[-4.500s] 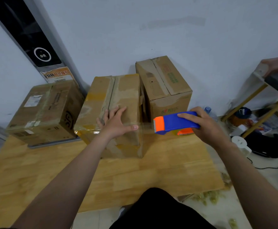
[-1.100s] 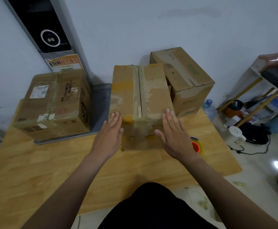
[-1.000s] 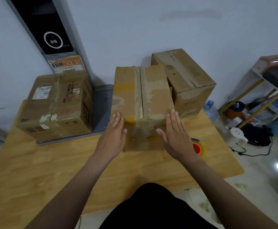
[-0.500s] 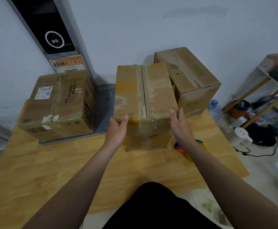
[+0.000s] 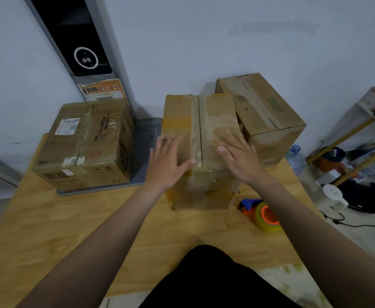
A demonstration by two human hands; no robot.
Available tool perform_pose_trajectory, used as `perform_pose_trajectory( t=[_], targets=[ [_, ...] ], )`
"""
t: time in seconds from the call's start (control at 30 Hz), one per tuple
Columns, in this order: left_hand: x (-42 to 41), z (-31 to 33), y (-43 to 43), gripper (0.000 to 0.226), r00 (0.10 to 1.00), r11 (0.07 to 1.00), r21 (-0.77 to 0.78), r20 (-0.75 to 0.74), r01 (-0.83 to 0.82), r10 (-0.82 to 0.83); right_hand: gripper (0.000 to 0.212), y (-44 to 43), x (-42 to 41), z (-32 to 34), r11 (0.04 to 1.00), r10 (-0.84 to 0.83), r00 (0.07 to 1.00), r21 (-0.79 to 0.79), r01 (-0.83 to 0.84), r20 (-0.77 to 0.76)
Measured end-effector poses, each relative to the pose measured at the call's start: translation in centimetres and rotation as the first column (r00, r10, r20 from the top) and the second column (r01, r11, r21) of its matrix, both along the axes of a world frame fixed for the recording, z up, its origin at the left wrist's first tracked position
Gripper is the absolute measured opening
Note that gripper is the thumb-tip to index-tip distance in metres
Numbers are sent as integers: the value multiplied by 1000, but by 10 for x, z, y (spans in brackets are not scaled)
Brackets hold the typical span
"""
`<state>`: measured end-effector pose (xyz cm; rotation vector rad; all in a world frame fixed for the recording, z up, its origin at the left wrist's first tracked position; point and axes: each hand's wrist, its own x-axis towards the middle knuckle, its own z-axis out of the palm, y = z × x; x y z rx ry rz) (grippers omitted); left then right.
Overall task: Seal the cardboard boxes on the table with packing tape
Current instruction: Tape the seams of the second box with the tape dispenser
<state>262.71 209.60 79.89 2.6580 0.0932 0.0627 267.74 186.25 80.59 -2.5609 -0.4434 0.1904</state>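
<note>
Middle box (image 5: 215, 114) stands on the table (image 5: 59, 230) between left box (image 5: 88, 141) and right box (image 5: 268, 116), tape dispenser (image 5: 263, 213) before it.

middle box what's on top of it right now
The left hand and right hand are spread flat on the middle box, either side of its centre seam. Whatever lies under the palms is covered.

**Worn cardboard, shiny tape, grained wood**

The middle box (image 5: 213, 121) is matt brown cardboard, scuffed and patchy, with glossy tape along the seam. The left box (image 5: 86, 143), at the table's (image 5: 70, 230) back left corner, shines under clear tape and bears paper labels. The tape dispenser (image 5: 261, 213) by the right edge is smooth plastic. Your table is grained wood, softly sheened.
</note>
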Motion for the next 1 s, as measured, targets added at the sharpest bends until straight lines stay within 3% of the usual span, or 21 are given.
perform_pose_trajectory(
  t=[0.07, 0.17, 0.33, 0.47, 0.67, 0.87, 1.0],
  targets=[
    [16, 3, -5, 87, 984, 978, 129, -91, 165, -154, 59, 16, 7, 4, 986, 96, 994, -132, -101, -46],
    [29, 3, -6, 95, 977, 982, 90, -150, 167, -152, 63, 29, 10, 2, 952, 75, 996, -293, -88, -56],
    [31, 2, 3, 109, 967, 973, 96, -164, 212, -195, 83, 27, 3, -11, 862, 152, 981, -501, -73, 117],
    [31, 6, 13, 110, 949, 960, 73, -188, 270, -253, 87, 23, 7, -12, 873, 181, 976, -476, -103, 122],
    [27, -2, 43, 101, 922, 922, -218, -152, 321, -357, 93, 14, 11, -9, 920, 193, 980, -356, -164, 46],
    [37, 8, 75, 91, 842, 875, -210, -247, 437, -480, 91, -6, 12, -8, 858, 340, 935, -440, -265, 100],
    [40, 12, 79, 94, 826, 871, -175, -275, 460, -492, 83, -25, 15, -18, 886, 394, 908, -322, -333, 145]
  ],
)
